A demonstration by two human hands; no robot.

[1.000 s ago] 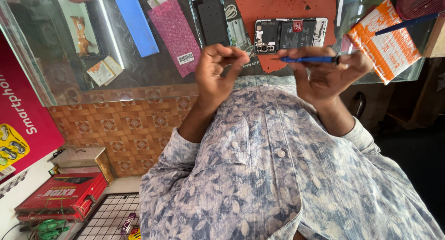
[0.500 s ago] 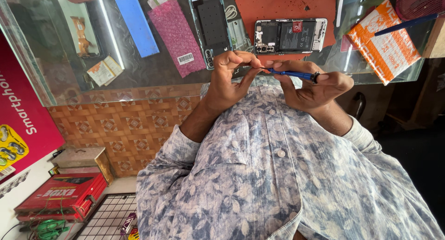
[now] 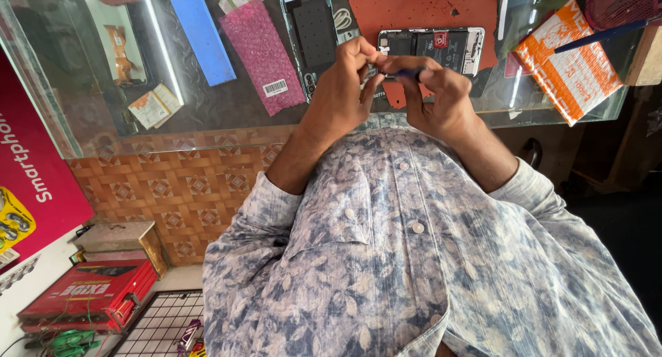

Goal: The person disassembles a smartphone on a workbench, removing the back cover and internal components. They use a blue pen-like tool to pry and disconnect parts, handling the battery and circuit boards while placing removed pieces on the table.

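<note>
Both hands are raised together just above the near edge of the glass tabletop [image 3: 207,116], in front of the person's patterned shirt [image 3: 414,260]. The right hand [image 3: 441,105] has its grip pressed together on a thin blue-handled tool [image 3: 407,72]. The tool's long axis runs roughly left to right, and its tip end points toward the left hand [image 3: 341,95]. The left hand's fingertips [image 3: 362,54] are pinched together at that tip; whether they hold a small part cannot be told, since the fingers hide the spot.

Just beyond the hands lies an opened phone [image 3: 431,47] with its inner parts showing. Its long axis runs left to right, and it rests partly on an orange-red mat [image 3: 420,5]. To its left a detached phone back frame [image 3: 314,33] lies with its long axis running away from the person. Next to that lie a pink bubble pouch [image 3: 262,54] and a blue flat strip [image 3: 202,36], both slightly slanted.

To the right, near the tabletop's corner, an orange and white packet [image 3: 572,60] lies tilted, and a blue pen [image 3: 607,34] lies across its far side. The glass around the pouch and strip is open.

Below the tabletop at the left, a red box [image 3: 89,295] sits on the floor beside a wire grid [image 3: 158,326].
</note>
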